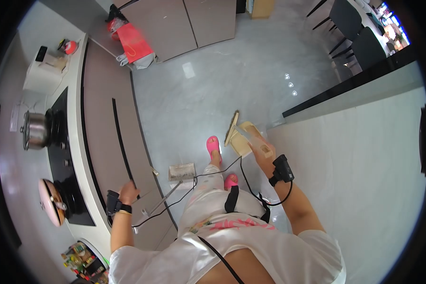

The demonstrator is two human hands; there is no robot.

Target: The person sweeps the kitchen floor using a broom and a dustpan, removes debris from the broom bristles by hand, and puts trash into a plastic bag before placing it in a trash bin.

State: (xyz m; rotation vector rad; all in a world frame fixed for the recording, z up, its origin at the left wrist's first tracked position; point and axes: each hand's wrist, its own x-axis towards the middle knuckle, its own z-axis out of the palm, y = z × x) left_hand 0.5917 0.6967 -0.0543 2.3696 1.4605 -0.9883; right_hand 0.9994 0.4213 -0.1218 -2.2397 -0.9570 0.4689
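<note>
My right hand (261, 148), partly blurred, is closed around the pale handle of a broom. Its beige head (231, 128) with a dark bristle edge shows just beyond the fingers. A cream-coloured piece (240, 141) lies beside the broom head; whether the two are joined is unclear. My left hand (128, 193) is at the lower cabinet front, by the end of a black handle strip (120, 137). Its fingers are bent in, and what they hold, if anything, is hidden. A grey dustpan (182, 173) sits on the floor near my feet, its metal pole (162, 201) slanting toward the cabinet.
On the left counter stand a steel pot (36, 130) and a pink-lidded pan (51, 202) by the black hob (68, 175). Black cables run from my wrist devices across my legs. A wall (350, 156) rises on the right; dark chairs (345, 21) stand farther back.
</note>
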